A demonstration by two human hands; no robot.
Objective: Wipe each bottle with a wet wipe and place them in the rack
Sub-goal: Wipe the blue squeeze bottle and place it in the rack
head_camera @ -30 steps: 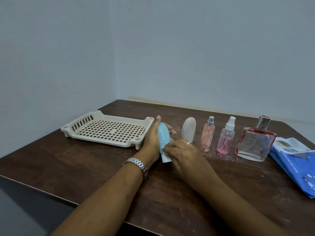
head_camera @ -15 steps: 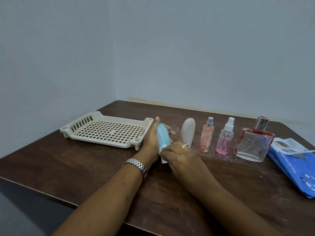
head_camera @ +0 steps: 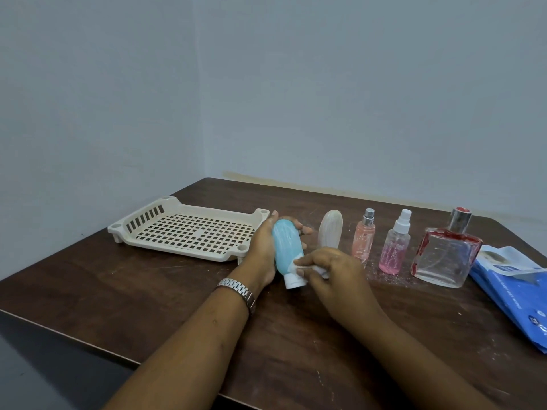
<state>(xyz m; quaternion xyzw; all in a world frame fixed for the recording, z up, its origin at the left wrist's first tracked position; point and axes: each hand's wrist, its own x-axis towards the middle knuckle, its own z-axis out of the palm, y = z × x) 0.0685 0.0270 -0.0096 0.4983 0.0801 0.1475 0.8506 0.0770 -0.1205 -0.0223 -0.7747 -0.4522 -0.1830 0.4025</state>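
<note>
Nearer the cap than before, the right grip [head_camera: 331, 270] pinches the wipe [head_camera: 296, 265] against the blue bottle [head_camera: 285, 250]. The left grip [head_camera: 263, 247] curls round that bottle over the brown desk [head_camera: 177, 291], in a grey-walled corner. Fingers hide most of the wipe, and the frame edge cuts off one blue pack [head_camera: 509, 291]. Four other bottles [head_camera: 331, 232] and one rack [head_camera: 189, 232] stand on the desk.

Rack [head_camera: 189, 232] lies left of four standing bottles [head_camera: 393, 247]; pack [head_camera: 515, 294] right.

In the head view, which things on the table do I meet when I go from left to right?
Rack, blue bottle, white bottle, peach spray bottle, pink spray bottle, glass bottle, wipes pack.
</note>
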